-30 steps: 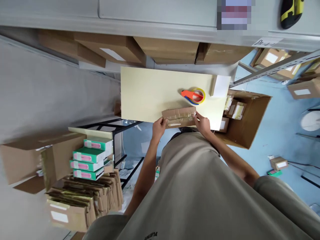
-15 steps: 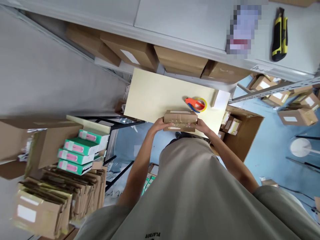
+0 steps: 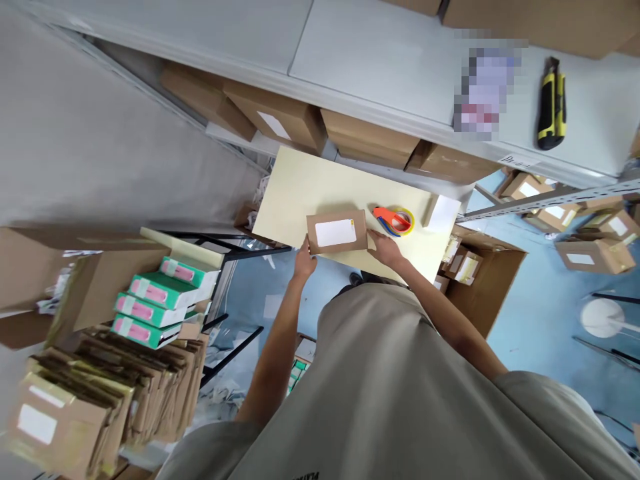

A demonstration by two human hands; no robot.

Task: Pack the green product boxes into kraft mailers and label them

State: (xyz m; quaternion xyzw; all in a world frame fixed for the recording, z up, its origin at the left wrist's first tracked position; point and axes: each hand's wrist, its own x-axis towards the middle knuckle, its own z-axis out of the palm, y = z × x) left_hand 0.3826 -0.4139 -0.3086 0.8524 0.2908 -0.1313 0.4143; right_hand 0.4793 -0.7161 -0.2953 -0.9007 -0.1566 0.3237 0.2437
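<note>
A small brown cardboard box (image 3: 313, 245) with a white label on its top face is at the front edge of the cream tabletop (image 3: 300, 180). My left hand (image 3: 305, 261) grips its left front corner, thumb up along the side. At the opposite end, the fingers of my right hand (image 3: 386, 249) press against the box's right side, so it is held between both hands. Just beyond my right hand lies an orange tape dispenser (image 3: 383, 213) with a blue edge and a roll of clear yellowish tape (image 3: 411, 223). A white box (image 3: 442, 215) stands at the table's right end.
Above the table runs a grey shelf (image 3: 370, 67) bearing a black-and-yellow utility knife (image 3: 552, 107). Green-and-white boxes (image 3: 148, 291) and flattened cartons (image 3: 75, 413) are stacked at left. A large open carton (image 3: 500, 287) with parcels stands right of the table.
The cardboard box has turned so its labelled face is up, and it has moved slightly left. Both hands have shifted left with it, and the view has tilted a little.
</note>
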